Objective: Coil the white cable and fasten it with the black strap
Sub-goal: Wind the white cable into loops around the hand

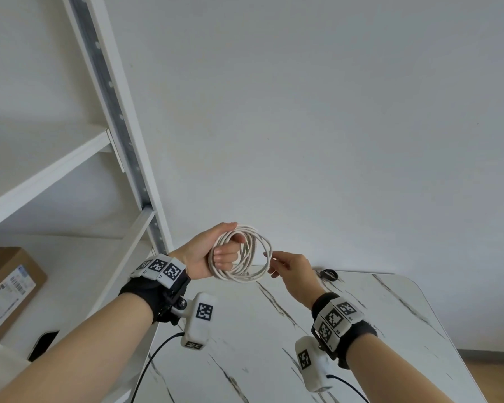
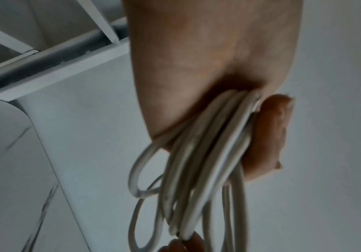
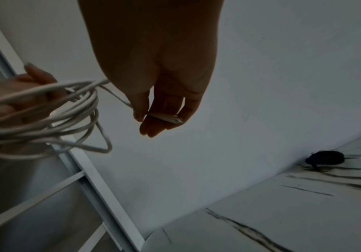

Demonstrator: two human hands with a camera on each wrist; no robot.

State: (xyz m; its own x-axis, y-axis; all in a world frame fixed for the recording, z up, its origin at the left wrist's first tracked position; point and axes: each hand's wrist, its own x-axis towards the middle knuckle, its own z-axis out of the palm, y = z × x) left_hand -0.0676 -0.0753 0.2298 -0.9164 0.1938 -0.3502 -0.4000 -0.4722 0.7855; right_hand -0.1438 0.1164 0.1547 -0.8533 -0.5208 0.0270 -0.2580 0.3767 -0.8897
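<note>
The white cable [image 1: 252, 258] is wound into several loops and held up in the air above the table's far edge. My left hand [image 1: 216, 251] grips the left side of the coil, fingers curled through the loops [image 2: 207, 162]. My right hand [image 1: 285, 264] pinches the cable's free end, a small white plug [image 3: 170, 118], between thumb and fingers just right of the coil [image 3: 45, 119]. The black strap [image 1: 328, 274] lies rolled up on the marble table's far edge, right of my right hand, also in the right wrist view [image 3: 324, 157].
The white marble-pattern table [image 1: 361, 330] lies below the hands, against a plain white wall. A white metal shelf unit [image 1: 120, 141] stands at left, with a cardboard box [image 1: 9, 283] on a lower shelf. Black wires hang from both wrist cameras.
</note>
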